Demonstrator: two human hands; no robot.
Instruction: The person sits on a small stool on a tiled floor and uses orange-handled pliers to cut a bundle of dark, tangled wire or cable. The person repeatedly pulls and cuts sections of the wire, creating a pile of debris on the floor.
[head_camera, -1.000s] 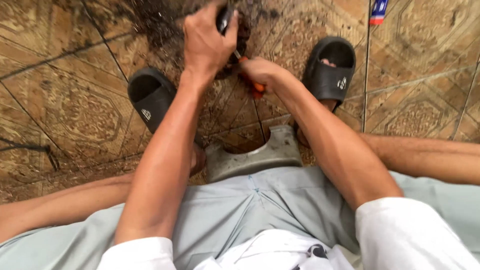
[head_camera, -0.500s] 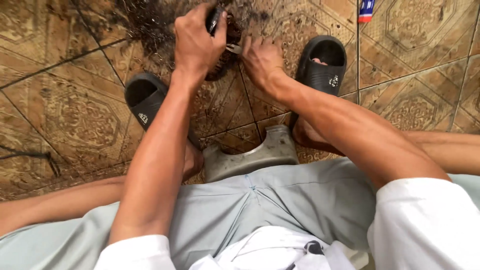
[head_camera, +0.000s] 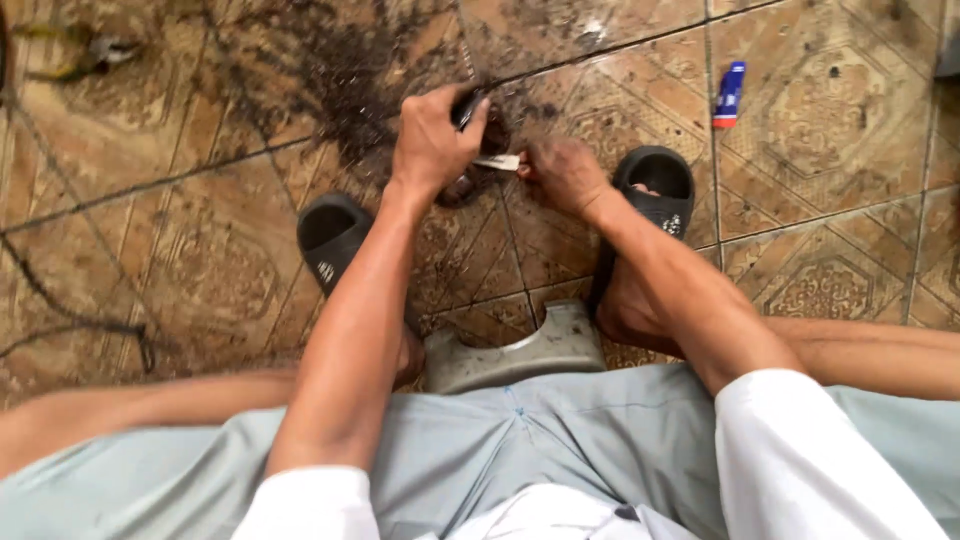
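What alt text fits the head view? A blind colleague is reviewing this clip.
Seen from above, a seated person's left hand grips a small dark object while the right hand holds a thin pale strip against it, over a dirty patterned tile floor between two black sandals.

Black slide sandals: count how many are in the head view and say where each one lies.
2. The left sandal sits on the tiled floor beside the left forearm; the right sandal lies just right of the right hand. No others show.

Left hand (head_camera: 432, 140) grips a dark part (head_camera: 478, 150) (right hand (head_camera: 562, 175) holds a blade (head_camera: 497, 162)).
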